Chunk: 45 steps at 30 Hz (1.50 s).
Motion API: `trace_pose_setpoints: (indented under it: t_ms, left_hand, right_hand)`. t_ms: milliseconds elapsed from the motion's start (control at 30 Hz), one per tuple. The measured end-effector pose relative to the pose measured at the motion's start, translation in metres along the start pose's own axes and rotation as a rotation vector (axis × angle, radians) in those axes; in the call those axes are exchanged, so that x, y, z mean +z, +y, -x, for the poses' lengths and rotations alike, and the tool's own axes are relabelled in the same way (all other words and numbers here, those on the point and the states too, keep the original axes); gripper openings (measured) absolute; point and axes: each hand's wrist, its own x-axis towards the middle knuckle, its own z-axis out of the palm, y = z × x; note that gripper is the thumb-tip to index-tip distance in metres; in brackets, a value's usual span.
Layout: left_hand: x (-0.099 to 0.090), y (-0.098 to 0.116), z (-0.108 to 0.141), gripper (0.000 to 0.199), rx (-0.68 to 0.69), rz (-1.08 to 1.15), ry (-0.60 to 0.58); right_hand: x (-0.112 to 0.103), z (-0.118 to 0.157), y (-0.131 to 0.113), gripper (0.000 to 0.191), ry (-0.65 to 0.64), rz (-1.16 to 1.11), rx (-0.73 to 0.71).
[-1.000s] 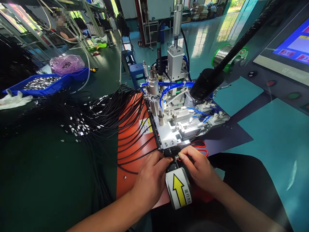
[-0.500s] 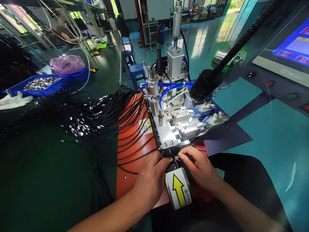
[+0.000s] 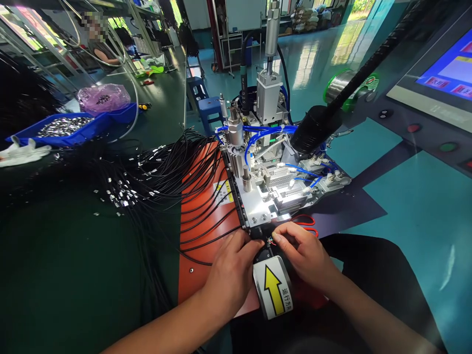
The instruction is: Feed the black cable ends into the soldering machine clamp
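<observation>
My left hand (image 3: 232, 265) is closed at the front end of the machine's track, its fingertips pressed on the end of a black cable (image 3: 199, 261). Close to its right, my right hand (image 3: 302, 250) pinches thin coloured wires (image 3: 271, 241) between thumb and forefinger. Just below the fingertips is a white plate with a yellow arrow (image 3: 273, 287). The machine (image 3: 265, 187), with metal cylinders and blue tubes, stands right beyond both hands. Several black cables lie side by side across the orange board (image 3: 202, 221) into the track.
Bundled black cables with metal ends (image 3: 123, 191) lie on the dark green table (image 3: 73, 265). Further back are a blue tray (image 3: 70, 135) of metal parts, a white glove (image 3: 24, 151) and a seated person (image 3: 99, 44). Red-handled scissors (image 3: 309, 231) lie behind my right hand; a control panel (image 3: 435, 113) is at right.
The view has shifted very slightly. Both hands keep the same place and the same hold.
</observation>
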Motion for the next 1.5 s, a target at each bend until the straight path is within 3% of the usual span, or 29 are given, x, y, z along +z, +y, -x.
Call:
trace_pose_setpoints:
  t_ms: [467, 1133, 1233, 1400, 1500]
  left_hand:
    - [-0.001, 0.001, -0.002, 0.018, -0.005, -0.021, -0.025]
    - [-0.004, -0.001, 0.001, 0.023, 0.121, -0.152, -0.044]
    - [-0.003, -0.002, 0.002, 0.025, 0.12, -0.15, -0.061]
    - [-0.003, -0.004, 0.003, 0.025, 0.121, -0.149, -0.078]
    - [-0.004, -0.003, 0.003, 0.024, 0.124, -0.147, -0.074]
  right_hand:
    - [0.002, -0.004, 0.001, 0.019, 0.004, 0.028, -0.034]
    - [0.006, -0.001, -0.002, 0.025, -0.005, 0.064, 0.003]
    - [0.007, -0.002, 0.002, 0.026, -0.004, 0.036, 0.041]
    - [0.004, 0.0, 0.011, 0.03, -0.068, -0.178, 0.245]
    - [0.0, 0.001, 0.009, 0.033, -0.115, -0.228, 0.254]
